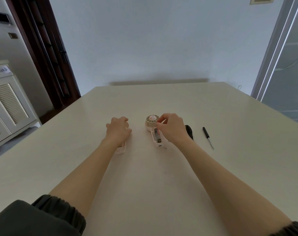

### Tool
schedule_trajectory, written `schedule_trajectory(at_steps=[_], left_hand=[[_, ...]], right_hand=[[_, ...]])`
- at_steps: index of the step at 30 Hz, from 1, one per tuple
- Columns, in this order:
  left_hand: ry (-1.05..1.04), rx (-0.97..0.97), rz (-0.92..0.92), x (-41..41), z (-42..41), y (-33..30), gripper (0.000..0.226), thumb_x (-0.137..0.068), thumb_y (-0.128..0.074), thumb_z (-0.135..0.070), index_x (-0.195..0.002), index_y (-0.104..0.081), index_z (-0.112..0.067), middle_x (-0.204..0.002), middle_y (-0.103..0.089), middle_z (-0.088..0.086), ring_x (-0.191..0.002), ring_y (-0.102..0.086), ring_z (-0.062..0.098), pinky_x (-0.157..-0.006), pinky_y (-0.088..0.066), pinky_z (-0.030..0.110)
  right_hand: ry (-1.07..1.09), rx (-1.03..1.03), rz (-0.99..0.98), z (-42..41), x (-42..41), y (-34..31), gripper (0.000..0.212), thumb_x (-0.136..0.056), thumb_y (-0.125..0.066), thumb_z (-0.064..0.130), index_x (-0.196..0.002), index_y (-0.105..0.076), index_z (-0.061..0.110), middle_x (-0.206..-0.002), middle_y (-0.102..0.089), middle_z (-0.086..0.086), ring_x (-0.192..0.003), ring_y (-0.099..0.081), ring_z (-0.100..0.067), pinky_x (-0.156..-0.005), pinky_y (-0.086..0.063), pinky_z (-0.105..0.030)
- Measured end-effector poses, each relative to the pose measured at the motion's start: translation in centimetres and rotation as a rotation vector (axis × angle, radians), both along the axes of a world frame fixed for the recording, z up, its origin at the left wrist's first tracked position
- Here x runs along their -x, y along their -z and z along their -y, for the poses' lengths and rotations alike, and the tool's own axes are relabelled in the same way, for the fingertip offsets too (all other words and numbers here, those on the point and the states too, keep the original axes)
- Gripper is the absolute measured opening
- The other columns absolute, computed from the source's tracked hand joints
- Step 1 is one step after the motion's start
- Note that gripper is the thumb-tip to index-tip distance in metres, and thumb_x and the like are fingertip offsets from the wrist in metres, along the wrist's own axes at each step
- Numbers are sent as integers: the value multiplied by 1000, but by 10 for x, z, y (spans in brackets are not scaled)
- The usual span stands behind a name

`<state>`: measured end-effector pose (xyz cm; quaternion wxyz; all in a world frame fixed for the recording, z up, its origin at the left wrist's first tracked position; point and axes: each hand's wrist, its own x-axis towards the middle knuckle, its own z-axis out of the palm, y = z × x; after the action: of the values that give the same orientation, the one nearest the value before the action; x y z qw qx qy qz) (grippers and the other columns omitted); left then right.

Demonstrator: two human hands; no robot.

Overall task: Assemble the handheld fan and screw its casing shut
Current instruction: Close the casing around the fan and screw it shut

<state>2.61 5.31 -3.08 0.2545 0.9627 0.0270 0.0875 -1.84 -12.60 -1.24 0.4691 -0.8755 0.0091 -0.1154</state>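
Fan body [155, 133] lies open on the bench [213, 116], our right hand [173, 127] pinching sth small at its head. Left hand [118, 129] curls over the cover half [121, 149]; grip unclear. Risks: red wires get pinched, tiny screw [165, 148] rolls off. Screwdriver [207, 137] nearby.

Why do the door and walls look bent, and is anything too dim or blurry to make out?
Head view: the wide-angle lens bows the door frame and the table edges; light is soft and dim, shadows faint; the open fan body by the right hand shows little detail.
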Motion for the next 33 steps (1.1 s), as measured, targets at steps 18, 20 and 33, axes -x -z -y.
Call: schedule_trajectory(at_steps=[18, 20, 33], left_hand=[[158, 735, 336, 12, 55, -49, 48, -79, -71, -43, -118, -51, -23, -112, -54, -7, -102, -55, 11, -79, -44, 19], [203, 835, 298, 12, 59, -49, 47, -81, -70, -39, -119, -48, -22, -114, -53, -5, -96, -57, 7, -71, -44, 13], [340, 878, 65, -5, 52, -24, 44, -90, -63, -26, -130, -55, -12, -120, -63, -1, -97, -58, 3, -68, -44, 8]], right_hand=[[-328, -706, -298, -1, 11, -23, 35, -99, -45, 33, -116, -58, 7, -91, -69, -14, -64, -65, -22, -62, -49, -27], [-300, -750, -278, 1, 9, -23, 33, -98, -47, 29, -117, -56, 3, -88, -69, -15, -57, -60, -18, -59, -44, -27], [79, -30, 42, -4, 14, -12, 25, -82, -59, 35, -82, -51, 11, -73, -53, 3, -60, -49, -10, -48, -29, -25]])
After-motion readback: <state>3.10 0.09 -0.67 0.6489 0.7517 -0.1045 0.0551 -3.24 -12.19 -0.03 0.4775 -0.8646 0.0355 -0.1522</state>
